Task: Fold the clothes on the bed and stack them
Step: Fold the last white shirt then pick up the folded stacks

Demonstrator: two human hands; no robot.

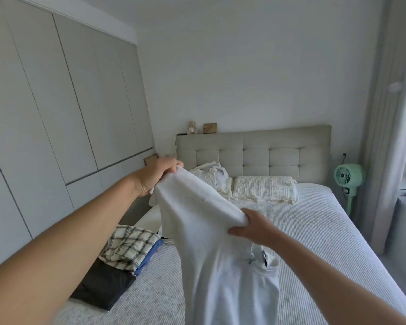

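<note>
**Holding the white garment up over the bed**

Head view: I have the white garment (211, 242) lifted clear of the bed (326, 231), stretched between both hands. My left hand (154, 175) is far and high, fingers curled tight round one bunched end. My right hand (251, 227) is nearer and lower, clamped on the same top edge, thumb under the cloth. The edge between them runs on a slant from far-left down to near-right, and the rest of the cloth hangs straight down, long axis roughly vertical, its lower part passing out of the bottom of the picture.

To my left, at the near-left edge of the bed, lies a heap: a checked garment (129, 247) over something blue (150, 254) and a black piece (103, 285).

I judge the next move needs the edge levelled, so the left hand must come down and nearer before the garment is laid flat.
</note>
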